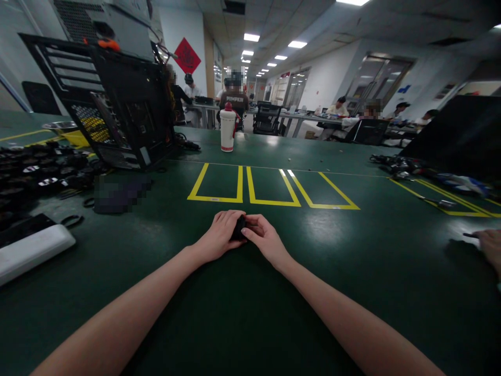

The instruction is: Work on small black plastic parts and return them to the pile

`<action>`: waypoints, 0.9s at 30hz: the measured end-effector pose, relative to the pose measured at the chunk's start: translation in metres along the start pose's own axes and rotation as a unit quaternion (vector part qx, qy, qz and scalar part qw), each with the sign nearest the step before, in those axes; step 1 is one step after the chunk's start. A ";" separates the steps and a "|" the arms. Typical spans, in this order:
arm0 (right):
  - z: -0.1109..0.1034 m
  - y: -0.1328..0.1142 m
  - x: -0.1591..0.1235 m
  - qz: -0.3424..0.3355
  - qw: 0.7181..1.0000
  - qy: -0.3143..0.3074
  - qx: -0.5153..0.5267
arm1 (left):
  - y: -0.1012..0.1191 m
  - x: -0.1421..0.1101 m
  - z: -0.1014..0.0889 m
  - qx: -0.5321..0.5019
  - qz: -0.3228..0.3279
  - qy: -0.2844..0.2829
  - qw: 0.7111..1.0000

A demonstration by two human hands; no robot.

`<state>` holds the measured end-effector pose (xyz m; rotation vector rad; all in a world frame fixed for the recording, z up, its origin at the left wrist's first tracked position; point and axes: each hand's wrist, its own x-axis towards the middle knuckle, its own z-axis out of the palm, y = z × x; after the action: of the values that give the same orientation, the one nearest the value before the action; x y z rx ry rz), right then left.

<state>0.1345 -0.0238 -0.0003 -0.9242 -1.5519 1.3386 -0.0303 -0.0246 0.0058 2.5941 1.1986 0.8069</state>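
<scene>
black part [238, 228] over the green table [246, 313], on the near side of the yellow tape [274, 203]. left hand [219, 234] curled over it, gripping; right hand [266, 239] narrow, with thumb and fingertips pinching its right side. beyond the tape, an upright bottle [227, 131]; left of that, a computer case [151, 104]. farther left, a black pile [23, 180]; at the right edge, another person's hand [491, 248].
</scene>
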 end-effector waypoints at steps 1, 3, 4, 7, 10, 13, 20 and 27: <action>-0.001 0.001 0.000 0.009 1.000 0.001 -0.004 | 0.000 0.000 -0.001 0.000 0.000 -0.002 1.000; -0.001 0.001 0.000 0.022 1.000 -0.010 0.000 | 0.001 0.000 -0.002 0.001 0.001 -0.005 1.000; -0.002 0.001 0.000 0.021 1.000 -0.019 0.008 | 0.001 0.000 -0.003 0.001 0.000 -0.006 1.000; -0.001 0.000 -0.001 -0.002 0.998 -0.040 0.037 | 0.001 -0.001 -0.002 0.003 -0.002 -0.006 1.000; 0.001 0.000 -0.002 -0.015 0.999 -0.030 0.036 | -0.001 0.000 0.000 0.007 0.001 0.001 1.000; 0.002 0.000 -0.001 -0.017 1.000 -0.009 0.025 | -0.001 0.000 0.002 0.013 0.004 0.008 1.000; -0.002 0.000 0.000 0.018 0.999 -0.034 0.026 | 0.000 0.000 0.000 0.011 0.000 -0.001 1.000; 0.000 -0.001 0.000 -0.014 0.999 -0.034 0.027 | 0.001 0.000 -0.001 0.001 0.000 -0.001 1.000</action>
<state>0.1350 -0.0242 0.0005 -0.8288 -1.5661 1.3977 -0.0302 -0.0250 0.0069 2.5960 1.2010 0.8019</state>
